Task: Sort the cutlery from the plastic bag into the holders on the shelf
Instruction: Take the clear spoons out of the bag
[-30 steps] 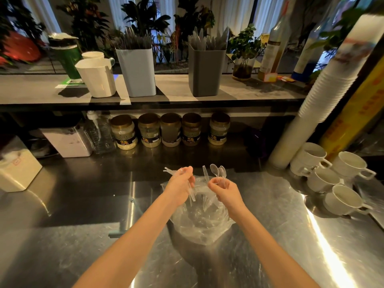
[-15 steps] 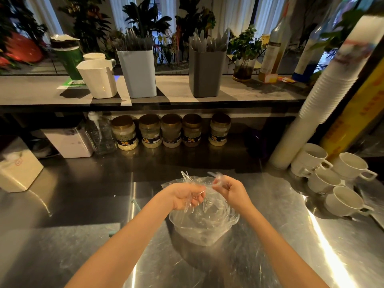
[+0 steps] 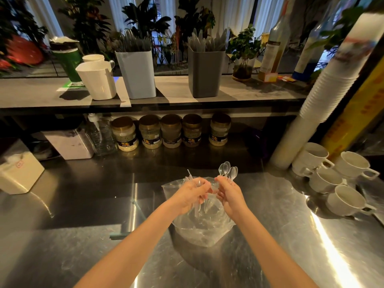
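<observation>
A clear plastic bag (image 3: 202, 231) of transparent cutlery stands on the steel counter in front of me. My left hand (image 3: 192, 195) is at the bag's mouth and grips a bundle of clear pieces whose handles stick up past the fingers. My right hand (image 3: 228, 194) holds several clear plastic spoons (image 3: 227, 170), bowls pointing up and away. On the shelf stand a white holder (image 3: 97, 80), a light blue holder (image 3: 137, 73) with dark pieces in it, and a dark grey holder (image 3: 205, 73) with clear cutlery in it.
Several jars (image 3: 170, 132) line the counter's back under the shelf. A tall stack of white cups (image 3: 320, 96) leans at the right, with white mugs (image 3: 340, 183) beside it. A white box (image 3: 18, 173) sits at the left. A green cup (image 3: 66, 59) and bottles share the shelf.
My right hand has lifted the spoons back up, so their bowls now show above the bag's mouth. My left hand stays at the bag's opening with its bundle.
</observation>
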A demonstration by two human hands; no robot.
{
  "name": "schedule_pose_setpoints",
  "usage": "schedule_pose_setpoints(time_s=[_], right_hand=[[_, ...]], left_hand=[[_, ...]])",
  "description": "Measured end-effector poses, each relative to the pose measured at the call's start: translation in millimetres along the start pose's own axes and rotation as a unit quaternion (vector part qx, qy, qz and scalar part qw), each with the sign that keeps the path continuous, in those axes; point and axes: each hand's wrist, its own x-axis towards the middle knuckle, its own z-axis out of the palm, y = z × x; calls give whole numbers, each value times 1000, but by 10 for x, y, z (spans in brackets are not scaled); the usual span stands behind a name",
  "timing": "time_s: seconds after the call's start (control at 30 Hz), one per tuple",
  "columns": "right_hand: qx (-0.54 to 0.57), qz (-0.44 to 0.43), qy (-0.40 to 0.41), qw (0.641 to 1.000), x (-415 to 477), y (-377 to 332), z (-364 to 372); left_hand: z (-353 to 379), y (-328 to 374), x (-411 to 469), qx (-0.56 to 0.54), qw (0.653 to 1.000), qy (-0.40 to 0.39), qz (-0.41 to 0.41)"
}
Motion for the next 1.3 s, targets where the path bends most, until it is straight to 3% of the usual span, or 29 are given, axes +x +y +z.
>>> schedule_pose_setpoints(time_s=[0.13,0.23,0.57,0.73,0.87,0.93,1.1,1.3], right_hand=[[64,9,29,997,62,-78,-60],[91,2,-4,996,47,-107,-126],[-101,32,-124,987,-88,-15,5],[-137,-25,-42,989,0,-66,-25],[-226,-94,15,969,107,-142,-175],[-227,-109,23,967,157,-162,-234],[-243,-125,24,961,203,-143,-236],[-257,-146,24,955,184,-154,-225]], left_hand=[[-88,-35,0,-200,979,5,-43],[-158,-33,-43,-288,957,-27,-32],[-96,-99,-49,-117,988,-71,71],[-131,-105,-80,-26,997,-51,60],[-205,-87,-48,-118,990,68,30],[-249,-67,-30,-136,986,92,5],[-207,-24,-55,35,999,12,-12],[-104,39,-45,-23,997,19,-66]])
